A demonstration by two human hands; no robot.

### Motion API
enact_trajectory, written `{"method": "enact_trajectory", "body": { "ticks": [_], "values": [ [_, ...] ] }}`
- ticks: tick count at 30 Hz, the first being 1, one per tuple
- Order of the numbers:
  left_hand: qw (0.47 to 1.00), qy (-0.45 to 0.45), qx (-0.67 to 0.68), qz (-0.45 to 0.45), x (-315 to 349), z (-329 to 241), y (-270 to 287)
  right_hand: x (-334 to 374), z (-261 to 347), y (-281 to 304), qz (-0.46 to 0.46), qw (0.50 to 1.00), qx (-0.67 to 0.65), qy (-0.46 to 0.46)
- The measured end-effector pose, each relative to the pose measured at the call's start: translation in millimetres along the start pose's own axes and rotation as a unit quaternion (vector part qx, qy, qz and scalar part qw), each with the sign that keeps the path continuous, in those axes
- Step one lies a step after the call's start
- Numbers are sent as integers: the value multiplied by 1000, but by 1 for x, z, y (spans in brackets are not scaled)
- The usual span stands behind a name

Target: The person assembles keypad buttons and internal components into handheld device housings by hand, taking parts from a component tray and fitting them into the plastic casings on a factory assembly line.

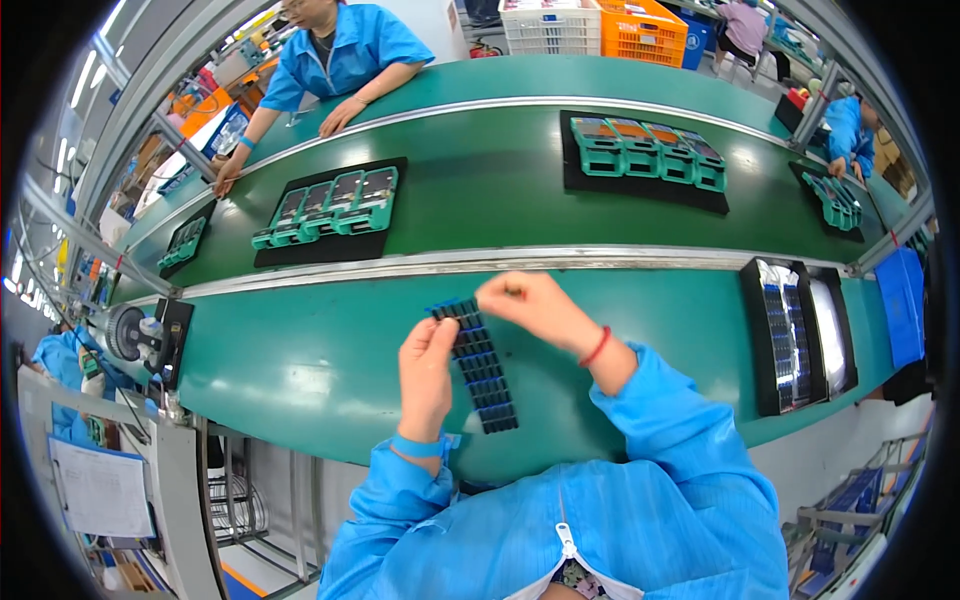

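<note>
My left hand (427,372) grips a long blue sheet bearing rows of small black pads (482,372), thumb on its front near the top. The sheet hangs tilted over the green bench, its lower end toward me. Just right of the sheet's upper end, my right hand (537,308) is closed in a pinch. A small dark bit shows among its fingers, too small to name. Farther right on the bench, a black open box (762,340) holds more such sheets with black and blue rows, beside a whitish strip.
Beyond the metal rail (480,260) runs a green conveyor (480,190) with black mats carrying teal plastic frames (335,205) and more teal frames (648,150). A co-worker in blue (345,50) leans at the far side. A small fan (125,332) stands left; a blue bin (900,305) hangs right.
</note>
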State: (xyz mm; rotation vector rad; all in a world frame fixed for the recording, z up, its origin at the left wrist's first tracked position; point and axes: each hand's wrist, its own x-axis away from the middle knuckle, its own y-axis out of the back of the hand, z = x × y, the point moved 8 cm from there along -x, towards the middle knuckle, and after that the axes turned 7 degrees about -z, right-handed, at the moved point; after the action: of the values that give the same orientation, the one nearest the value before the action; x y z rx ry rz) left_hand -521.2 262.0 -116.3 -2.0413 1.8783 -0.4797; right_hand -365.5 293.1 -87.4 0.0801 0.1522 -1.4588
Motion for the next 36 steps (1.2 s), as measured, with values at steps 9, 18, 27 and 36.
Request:
{"method": "enact_trajectory", "body": {
  "ticks": [9, 18, 27, 36],
  "values": [
    [987, 71, 133, -60, 2, -27, 119, -143, -101, -107, -95, 944, -16, -316],
    [977, 111, 175, -52, 9, -27, 155, -196, -135, -149, -157, 928, -37, -335],
    [990, -37, -73, -115, 18, -81, 165, -90, -93, -76, -68, 961, -26, -265],
    [730, -323, -540, 266, 56, -98, 17, 141, -45, 144, -159, 921, -33, -354]
  ]
}}
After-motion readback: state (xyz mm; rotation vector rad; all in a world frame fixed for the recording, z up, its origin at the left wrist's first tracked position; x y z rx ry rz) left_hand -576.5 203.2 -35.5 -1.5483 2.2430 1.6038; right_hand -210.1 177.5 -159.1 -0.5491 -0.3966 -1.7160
